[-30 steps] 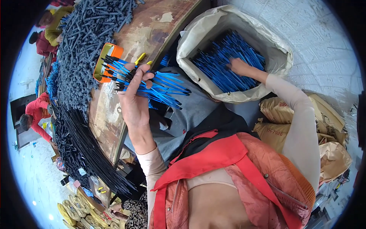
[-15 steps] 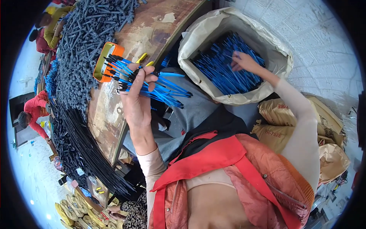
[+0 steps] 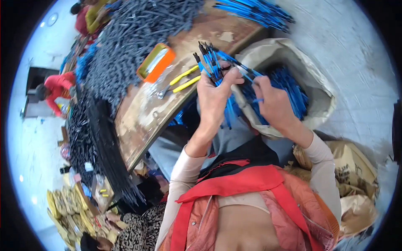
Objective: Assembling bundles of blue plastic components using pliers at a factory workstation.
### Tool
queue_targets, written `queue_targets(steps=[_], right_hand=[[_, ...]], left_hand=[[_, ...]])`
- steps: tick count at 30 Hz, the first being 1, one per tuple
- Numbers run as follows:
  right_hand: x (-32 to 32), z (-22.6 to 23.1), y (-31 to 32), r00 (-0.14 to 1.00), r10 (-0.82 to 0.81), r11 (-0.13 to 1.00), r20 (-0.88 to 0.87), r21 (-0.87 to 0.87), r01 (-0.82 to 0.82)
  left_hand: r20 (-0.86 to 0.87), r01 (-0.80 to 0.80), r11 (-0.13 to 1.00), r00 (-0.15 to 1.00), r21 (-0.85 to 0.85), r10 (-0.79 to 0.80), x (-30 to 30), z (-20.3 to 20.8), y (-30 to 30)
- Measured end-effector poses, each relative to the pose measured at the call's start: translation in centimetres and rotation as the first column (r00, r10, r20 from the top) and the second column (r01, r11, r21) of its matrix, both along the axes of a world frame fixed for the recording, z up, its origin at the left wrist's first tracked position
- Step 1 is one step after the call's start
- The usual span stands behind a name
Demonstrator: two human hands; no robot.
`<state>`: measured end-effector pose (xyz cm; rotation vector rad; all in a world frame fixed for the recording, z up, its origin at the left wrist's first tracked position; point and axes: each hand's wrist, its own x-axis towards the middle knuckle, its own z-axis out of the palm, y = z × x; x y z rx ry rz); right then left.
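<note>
My left hand point(image 3: 214, 93) is closed around a loose bundle of thin blue rods with black ends point(image 3: 206, 59). The rods stick out above and below its fingers. Close on its right, my right hand point(image 3: 274, 103) pinches one or two more blue rods point(image 3: 248, 70); their far ends reach toward the left thumb. Below and behind the right hand stands a pale woven sack point(image 3: 325, 81) with its mouth wide open, holding many more blue rods point(image 3: 289, 90). Which ends inside the fists touch each other is hidden.
On the worn wooden table point(image 3: 136, 121) lie yellow-handled pliers point(image 3: 186, 83), an orange box point(image 3: 161, 65), a heap of grey plastic parts point(image 3: 113, 62) and long black strands point(image 3: 102, 146). More blue rods point(image 3: 255, 10) lie at the table's far corner. Brown paper sacks point(image 3: 351, 165) stand right. Other people work at left.
My right hand has come out of the sack with rods and moved left, beside the left hand. The left hand has shifted right with its bundle. The view has turned.
</note>
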<state>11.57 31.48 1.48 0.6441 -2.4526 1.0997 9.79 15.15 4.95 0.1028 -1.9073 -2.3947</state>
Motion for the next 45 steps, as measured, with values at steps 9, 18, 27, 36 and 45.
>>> queue_targets(steps=[9, 18, 27, 36, 45], right_hand=[[0.7, -0.5, -4.3, 0.967, 0.154, 0.988, 0.205, -0.016, -0.154], [0.0, -2.6, -0.6, 0.957, 0.228, 0.971, 0.180, 0.034, -0.238], [-12.5, -25.2, 12.1, 0.892, -0.259, 0.706, 0.370, 0.703, -0.087], [-12.3, -25.8, 16.5, 0.892, -0.125, 0.923, 0.435, 0.380, -0.056], [-4.1, -10.4, 15.0, 0.882, -0.029, 0.968, 0.469, -0.205, 0.142]], left_hand=[[0.078, -0.058, 0.971, 0.996, 0.232, 0.041, 0.2, -1.7, -2.3], [-0.032, -0.012, 0.965, 0.999, 0.262, 0.021, 0.0, -4.4, -6.3], [-0.005, -0.054, 0.939, 0.998, 0.338, 0.059, -4.1, -7.5, -7.9], [-0.010, 0.001, 0.787, 1.000, 0.617, 0.007, -3.1, -5.6, -7.7], [0.027, -0.139, 0.914, 0.990, 0.381, 0.140, -3.4, -7.3, -8.6]])
